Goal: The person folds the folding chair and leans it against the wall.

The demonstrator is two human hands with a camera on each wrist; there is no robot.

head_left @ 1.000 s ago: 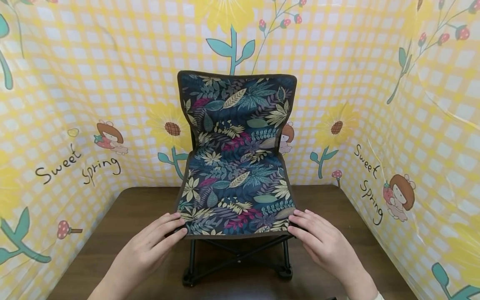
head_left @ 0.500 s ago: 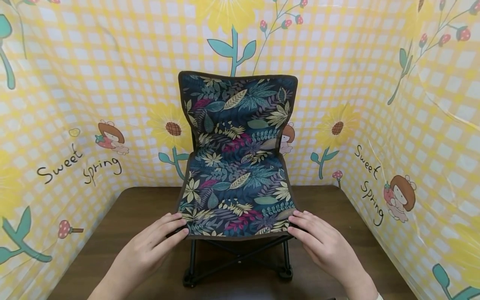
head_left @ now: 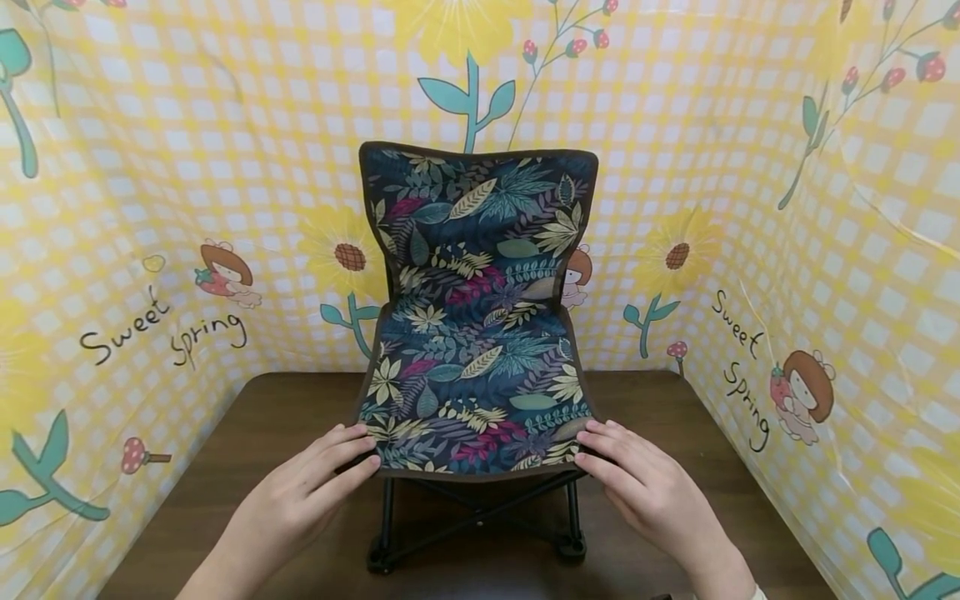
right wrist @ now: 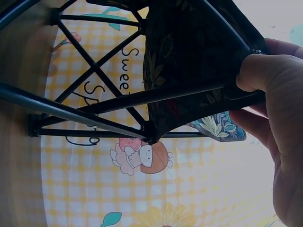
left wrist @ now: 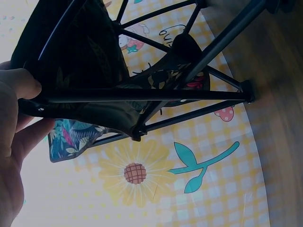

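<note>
We hold the folding chair by its front corners.
The chair (head_left: 476,333) stands fully opened on the table (head_left: 285,417); our left hand (head_left: 300,492) and right hand (head_left: 645,487) each pinch a seat corner, fingers above, thumb beneath. Folding not yet begun, we judge.

A brown table (head_left: 262,433) within yellow checked backdrop (head_left: 187,167).

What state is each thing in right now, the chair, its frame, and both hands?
Folding chair: unfolded, standing upright on the table.
Seat fabric: spread out between the front corners.
Black frame: legs spread, cross bars opened out.
Left hand: pinches the front left seat corner, thumb underneath, fingers on top.
Right hand: pinches the front right seat corner, thumb underneath.
</note>
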